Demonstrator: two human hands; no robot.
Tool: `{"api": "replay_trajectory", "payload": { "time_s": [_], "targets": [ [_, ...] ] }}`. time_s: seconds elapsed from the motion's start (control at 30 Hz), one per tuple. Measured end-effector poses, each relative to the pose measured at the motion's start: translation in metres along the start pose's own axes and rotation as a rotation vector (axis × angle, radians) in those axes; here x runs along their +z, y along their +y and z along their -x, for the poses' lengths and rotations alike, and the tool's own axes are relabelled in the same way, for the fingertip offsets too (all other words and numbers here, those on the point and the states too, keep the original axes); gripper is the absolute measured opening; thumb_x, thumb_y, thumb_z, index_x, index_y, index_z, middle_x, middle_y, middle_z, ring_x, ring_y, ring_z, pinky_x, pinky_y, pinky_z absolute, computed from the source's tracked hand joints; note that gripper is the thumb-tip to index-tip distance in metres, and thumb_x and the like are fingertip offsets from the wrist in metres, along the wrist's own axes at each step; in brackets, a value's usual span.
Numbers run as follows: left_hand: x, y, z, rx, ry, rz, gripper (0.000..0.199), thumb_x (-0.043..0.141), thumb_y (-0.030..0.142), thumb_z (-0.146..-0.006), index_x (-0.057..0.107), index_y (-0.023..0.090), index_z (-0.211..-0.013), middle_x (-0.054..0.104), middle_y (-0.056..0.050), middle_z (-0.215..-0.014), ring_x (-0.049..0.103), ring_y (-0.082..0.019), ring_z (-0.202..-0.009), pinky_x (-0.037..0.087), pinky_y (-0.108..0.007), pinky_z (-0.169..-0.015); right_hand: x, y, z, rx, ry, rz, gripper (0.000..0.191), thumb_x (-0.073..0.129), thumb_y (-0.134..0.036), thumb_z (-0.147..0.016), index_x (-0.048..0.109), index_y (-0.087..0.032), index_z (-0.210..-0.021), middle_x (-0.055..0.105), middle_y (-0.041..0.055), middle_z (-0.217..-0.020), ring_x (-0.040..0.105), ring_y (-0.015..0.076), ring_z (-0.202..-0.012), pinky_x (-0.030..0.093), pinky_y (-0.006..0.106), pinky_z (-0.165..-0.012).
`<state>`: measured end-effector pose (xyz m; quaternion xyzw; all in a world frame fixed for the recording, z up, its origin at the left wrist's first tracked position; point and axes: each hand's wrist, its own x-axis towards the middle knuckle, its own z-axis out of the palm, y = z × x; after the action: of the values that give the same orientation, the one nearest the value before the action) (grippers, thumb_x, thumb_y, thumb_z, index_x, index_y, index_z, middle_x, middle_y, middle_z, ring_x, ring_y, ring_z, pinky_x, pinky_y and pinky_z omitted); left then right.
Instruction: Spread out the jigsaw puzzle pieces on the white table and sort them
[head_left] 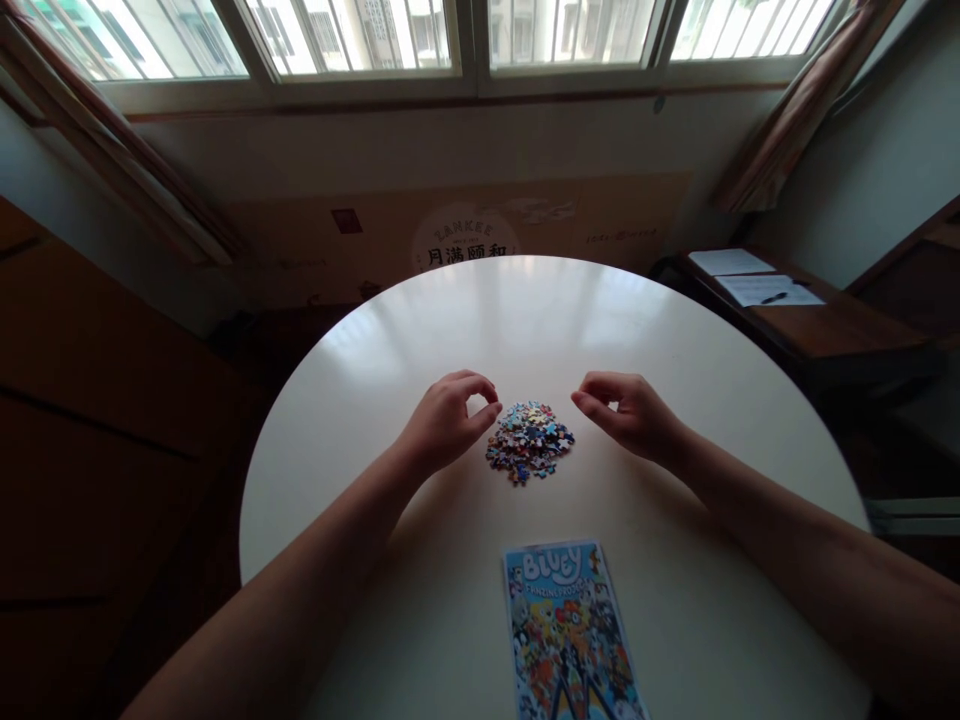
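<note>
A heap of small colourful jigsaw pieces (530, 440) lies on the round white table (360, 400). Just left of the heap is my left hand (454, 418), its thumb and fingers curled into a ring with the tips close together; anything between them is too small to make out. My right hand (626, 412) hovers to the right of the heap, a short gap away, thumb and forefinger pinched; I cannot make out anything in it. Nearer to me lies a bright blue picture sheet (570, 635) with "BLUEY" printed across its top.
A brown side table (847, 320) at the right bears papers (769, 290) and a pen. Behind the round table stands a large cardboard box (285, 235) below the windows. Curtains hang on both sides, and a wooden cabinet (90, 450) is at the left.
</note>
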<state>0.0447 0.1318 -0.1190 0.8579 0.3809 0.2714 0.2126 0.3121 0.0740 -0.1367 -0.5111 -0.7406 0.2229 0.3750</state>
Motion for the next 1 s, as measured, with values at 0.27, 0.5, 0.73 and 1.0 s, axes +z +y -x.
{"api": "replay_trajectory", "payload": {
  "time_s": [0.27,0.5,0.73,1.0],
  "targets": [
    [0.004,-0.011,-0.001,-0.039,-0.069,-0.051,0.02,0.065,0.01,-0.082,0.077,0.025,-0.086,0.069,-0.003,-0.108,0.064,-0.021,-0.1,0.05,-0.04,-0.098,0.008,0.006,-0.004,-0.071,-0.069,-0.01,0.023,0.056,-0.024,-0.089,0.073,-0.02,-0.104,0.067,0.005,-0.095,0.061,0.01,-0.082,0.051,0.024,-0.074],
    [0.004,-0.009,0.001,-0.012,-0.098,-0.091,0.021,0.068,0.01,-0.081,0.078,0.026,-0.09,0.068,-0.004,-0.113,0.063,-0.023,-0.107,0.05,-0.042,-0.101,0.01,0.007,-0.004,-0.165,-0.121,0.099,0.021,0.058,-0.022,-0.089,0.074,-0.024,-0.103,0.067,0.0046,-0.106,0.06,0.015,-0.102,0.051,0.033,-0.094],
    [0.003,-0.009,0.0,0.021,-0.097,-0.083,0.019,0.068,0.009,-0.079,0.077,0.024,-0.085,0.071,-0.003,-0.1,0.065,-0.021,-0.095,0.052,-0.039,-0.093,0.009,0.01,-0.004,-0.189,-0.171,0.144,0.019,0.063,-0.029,-0.089,0.074,-0.024,-0.104,0.067,0.0049,-0.104,0.061,0.0154,-0.102,0.05,0.033,-0.095],
    [0.004,-0.006,0.001,0.008,-0.11,-0.09,0.015,0.07,0.013,-0.08,0.078,0.024,-0.086,0.072,-0.003,-0.1,0.064,-0.021,-0.095,0.05,-0.038,-0.093,0.005,0.004,-0.002,-0.151,-0.237,0.221,0.027,0.068,-0.038,-0.087,0.072,-0.024,-0.109,0.064,0.0064,-0.113,0.059,0.0171,-0.107,0.05,0.035,-0.098]
  ]
}}
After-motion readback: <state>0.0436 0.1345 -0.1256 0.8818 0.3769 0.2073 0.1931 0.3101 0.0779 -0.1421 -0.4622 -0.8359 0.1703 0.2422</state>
